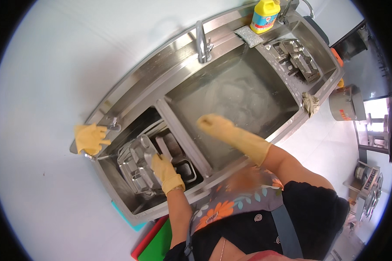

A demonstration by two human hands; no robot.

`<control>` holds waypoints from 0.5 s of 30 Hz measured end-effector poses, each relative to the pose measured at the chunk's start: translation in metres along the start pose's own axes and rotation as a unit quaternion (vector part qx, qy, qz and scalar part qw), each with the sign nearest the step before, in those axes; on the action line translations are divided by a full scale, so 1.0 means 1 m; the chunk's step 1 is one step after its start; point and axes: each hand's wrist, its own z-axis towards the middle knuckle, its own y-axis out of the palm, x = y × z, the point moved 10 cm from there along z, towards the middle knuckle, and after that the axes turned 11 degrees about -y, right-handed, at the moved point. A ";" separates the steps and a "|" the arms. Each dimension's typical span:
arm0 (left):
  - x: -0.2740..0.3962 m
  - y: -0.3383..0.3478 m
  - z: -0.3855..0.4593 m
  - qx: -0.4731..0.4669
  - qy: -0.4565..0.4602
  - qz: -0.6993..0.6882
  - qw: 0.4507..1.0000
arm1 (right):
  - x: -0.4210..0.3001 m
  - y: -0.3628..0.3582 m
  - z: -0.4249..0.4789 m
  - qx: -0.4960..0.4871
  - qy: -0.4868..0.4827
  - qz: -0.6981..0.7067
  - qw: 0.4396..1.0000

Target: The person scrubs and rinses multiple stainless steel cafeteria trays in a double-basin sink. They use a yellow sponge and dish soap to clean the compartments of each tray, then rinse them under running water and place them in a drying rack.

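A yellow rubber glove covers my left hand (166,170), which reaches into the left basin (112,184). Its fingers grip the edge of a small stainless steel food pan (149,159) among several stacked pans (134,173); the fingertips are partly hidden. My right hand (217,126), gloved the same way, is over the near left part of the middle basin (196,98). Its fingers are curled in and I see nothing in them. Cloudy water (212,94) fills that basin, with pale metal shapes (238,98) blurred beneath the surface.
A steel divider (184,140) separates both basins. Faucets (201,42) line the back ledge beside a scouring pad (249,36) and yellow jug (265,16). The right basin holds metal parts (299,60); a rag (310,103) hangs there. A spare yellow glove (90,138) lies far left.
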 end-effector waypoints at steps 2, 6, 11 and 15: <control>0.005 0.009 -0.006 0.015 0.001 -0.008 1.000 | 0.067 -0.079 -0.001 0.032 0.103 -0.098 0.989; 0.011 0.032 -0.022 0.007 -0.108 -0.120 0.987 | 0.209 -0.162 0.003 0.010 0.235 -0.253 0.938; 0.017 0.055 -0.068 -0.047 -0.165 -0.269 0.948 | 0.318 -0.169 0.026 -0.093 0.254 -0.330 0.905; 0.043 0.047 -0.100 -0.054 -0.201 -0.294 0.933 | 0.370 -0.155 0.010 -0.158 0.269 -0.332 0.890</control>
